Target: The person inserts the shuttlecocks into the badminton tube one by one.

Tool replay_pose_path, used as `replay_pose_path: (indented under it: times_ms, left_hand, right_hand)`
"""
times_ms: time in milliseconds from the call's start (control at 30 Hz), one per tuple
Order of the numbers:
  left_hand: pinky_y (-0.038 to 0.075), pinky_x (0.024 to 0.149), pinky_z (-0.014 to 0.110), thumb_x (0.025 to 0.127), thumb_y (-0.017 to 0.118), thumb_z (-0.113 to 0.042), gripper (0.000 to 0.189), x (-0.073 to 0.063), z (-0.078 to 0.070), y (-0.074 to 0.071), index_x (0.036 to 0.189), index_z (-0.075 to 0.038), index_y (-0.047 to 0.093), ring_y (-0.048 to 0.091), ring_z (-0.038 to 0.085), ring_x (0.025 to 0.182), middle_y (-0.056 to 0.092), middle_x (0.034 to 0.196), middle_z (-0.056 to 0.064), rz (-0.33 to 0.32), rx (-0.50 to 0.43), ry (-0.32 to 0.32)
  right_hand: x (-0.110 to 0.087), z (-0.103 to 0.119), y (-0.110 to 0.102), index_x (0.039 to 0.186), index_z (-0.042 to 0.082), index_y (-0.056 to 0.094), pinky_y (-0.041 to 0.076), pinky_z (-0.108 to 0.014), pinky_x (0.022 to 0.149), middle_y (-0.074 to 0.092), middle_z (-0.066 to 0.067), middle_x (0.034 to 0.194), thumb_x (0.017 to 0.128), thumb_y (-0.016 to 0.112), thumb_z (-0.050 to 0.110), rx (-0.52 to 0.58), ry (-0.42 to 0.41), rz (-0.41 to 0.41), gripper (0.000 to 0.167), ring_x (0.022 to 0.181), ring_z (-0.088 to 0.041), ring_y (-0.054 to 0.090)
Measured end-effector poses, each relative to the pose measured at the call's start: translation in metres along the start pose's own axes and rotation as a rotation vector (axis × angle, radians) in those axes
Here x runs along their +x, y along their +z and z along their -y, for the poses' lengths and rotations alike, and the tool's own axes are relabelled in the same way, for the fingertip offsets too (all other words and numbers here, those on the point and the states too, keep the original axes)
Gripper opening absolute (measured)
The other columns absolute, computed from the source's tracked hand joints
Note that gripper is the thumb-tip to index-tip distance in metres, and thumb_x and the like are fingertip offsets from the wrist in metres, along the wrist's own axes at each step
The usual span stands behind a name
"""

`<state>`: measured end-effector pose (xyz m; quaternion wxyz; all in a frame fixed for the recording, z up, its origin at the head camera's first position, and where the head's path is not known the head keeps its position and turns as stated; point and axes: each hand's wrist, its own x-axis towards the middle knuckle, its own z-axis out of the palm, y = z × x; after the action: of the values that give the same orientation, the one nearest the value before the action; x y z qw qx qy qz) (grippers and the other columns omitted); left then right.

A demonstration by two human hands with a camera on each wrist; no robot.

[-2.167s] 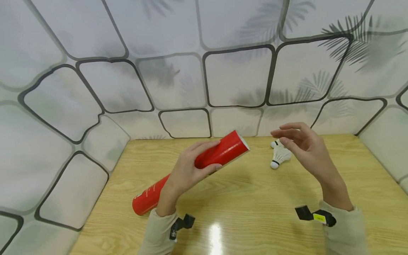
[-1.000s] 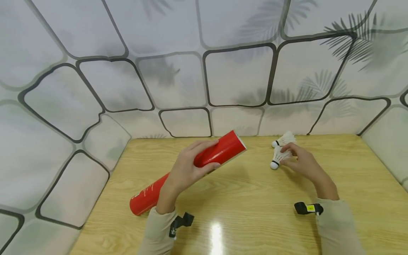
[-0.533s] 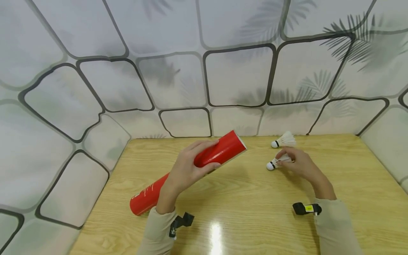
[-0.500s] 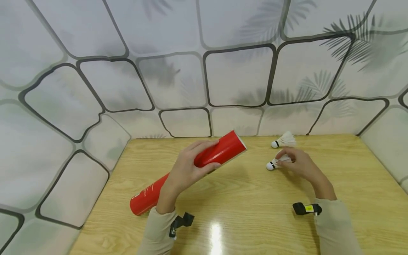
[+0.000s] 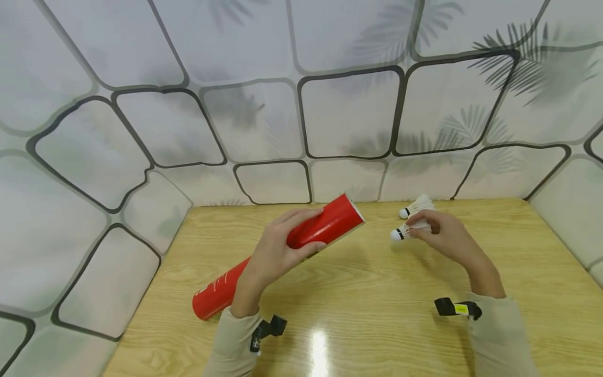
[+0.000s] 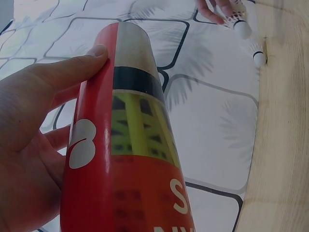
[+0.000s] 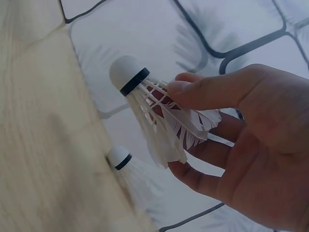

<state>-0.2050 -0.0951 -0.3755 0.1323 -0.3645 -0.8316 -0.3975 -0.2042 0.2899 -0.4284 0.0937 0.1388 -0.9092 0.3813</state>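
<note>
My left hand (image 5: 278,251) grips a red shuttlecock tube (image 5: 332,220), tilted with its pale upper end to the right and its lower end toward the front left. In the left wrist view the tube (image 6: 96,145) has a printed label, and the thumb lies along its side. My right hand (image 5: 447,235) pinches a white feather shuttlecock (image 5: 400,233) by its skirt, its cork end pointing left. The right wrist view shows this shuttlecock (image 7: 159,106) between thumb and fingers. Just behind it, a second shuttlecock (image 5: 416,205) lies on the table.
The wooden table (image 5: 358,314) runs back to a wall covering (image 5: 348,115) with a stone-outline and leaf pattern. The same covering rises along the left and right sides. Each sleeve carries a small black wrist camera (image 5: 268,330).
My right hand has come down to the near shuttlecock, pinched it and drawn it left, and now has it slightly higher in the head view. The left hand and tube stay almost still.
</note>
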Motion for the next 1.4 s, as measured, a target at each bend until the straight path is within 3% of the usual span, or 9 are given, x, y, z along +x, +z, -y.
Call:
replay_pose_path:
  times_ms: [133,233,333,667,867,1067,1400]
  left_hand:
    - [0.058,0.081,0.035,0.088,0.084,-0.029,0.060,0.000,0.000,0.000,0.143,-0.022,0.061,0.061,0.018,0.110,0.063,0.134,-0.002,0.002,-0.009,-0.001]
    - [0.058,0.080,0.035,0.088,0.084,-0.029,0.059,0.000,0.000,0.001,0.143,-0.022,0.061,0.061,0.018,0.110,0.063,0.134,-0.001,0.002,-0.008,0.001]
    - [0.058,0.079,0.035,0.088,0.084,-0.029,0.059,0.000,-0.001,0.001,0.143,-0.022,0.062,0.061,0.018,0.108,0.063,0.134,-0.001,0.004,-0.001,0.007]
    - [0.058,0.079,0.034,0.089,0.083,-0.030,0.059,0.000,-0.003,0.003,0.143,-0.022,0.061,0.062,0.018,0.108,0.062,0.135,-0.001,0.011,0.000,0.015]
    - [0.058,0.080,0.033,0.090,0.082,-0.031,0.058,0.000,-0.004,0.005,0.143,-0.023,0.061,0.061,0.018,0.110,0.062,0.136,-0.001,0.024,0.001,0.012]
    - [0.058,0.081,0.033,0.090,0.082,-0.031,0.058,0.001,-0.005,0.008,0.143,-0.023,0.061,0.062,0.017,0.110,0.063,0.135,-0.001,0.030,0.004,0.023]
    - [0.058,0.081,0.033,0.090,0.082,-0.031,0.058,0.001,-0.005,0.011,0.143,-0.023,0.061,0.062,0.018,0.110,0.063,0.135,0.000,0.048,0.000,0.026]
  right_hand:
    - [0.000,0.010,-0.005,0.113,0.010,0.074,0.047,-0.023,0.059,0.072,-0.011,0.105,0.097,0.073,0.015,0.036,-0.030,-0.067,0.016,0.069,-0.008,0.059]
    - [0.000,0.020,-0.009,0.111,0.008,0.074,0.051,-0.015,0.068,0.072,-0.011,0.106,0.096,0.074,0.011,0.062,-0.062,-0.124,0.016,0.081,-0.002,0.066]
    - [-0.002,0.029,-0.013,0.112,0.008,0.074,0.051,-0.011,0.075,0.072,-0.010,0.105,0.095,0.074,0.007,0.085,-0.087,-0.176,0.016,0.087,0.002,0.066]
    - [-0.005,0.053,-0.019,0.113,0.004,0.074,0.051,-0.011,0.078,0.073,0.006,0.103,0.090,0.076,-0.003,0.198,-0.116,-0.329,0.024,0.088,-0.003,0.067]
    - [-0.007,0.065,-0.021,0.113,0.002,0.074,0.050,-0.012,0.078,0.073,0.004,0.103,0.089,0.076,-0.007,0.228,-0.149,-0.348,0.026,0.087,-0.004,0.068]
    - [-0.010,0.076,-0.023,0.114,0.002,0.073,0.053,-0.015,0.079,0.073,0.000,0.104,0.090,0.073,-0.009,0.252,-0.170,-0.310,0.027,0.089,-0.007,0.069]
    - [-0.009,0.087,-0.020,0.115,-0.002,0.072,0.053,-0.014,0.080,0.073,-0.003,0.104,0.085,0.073,-0.017,0.273,-0.273,-0.311,0.034,0.089,-0.006,0.070]
